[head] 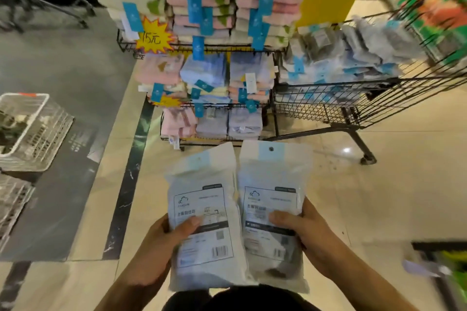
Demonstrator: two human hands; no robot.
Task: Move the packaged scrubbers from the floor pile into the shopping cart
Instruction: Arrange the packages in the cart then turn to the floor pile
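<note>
Left scrubber pack [204, 219]: flat frosted plastic pouch, pale blue header strip at top, white printed label with barcode facing up; held upright in the left hand [161, 247], touching its neighbour.

Right scrubber pack [273, 212]: same pouch, hang hole in blue header; gripped by the right hand [308, 237].

Shopping cart [353, 106]: black wire, already heaped with similar packs [353, 55].

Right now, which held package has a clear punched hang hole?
The right package, in the right hand: dark hole in its blue header. The left package shows none clearly.
</note>
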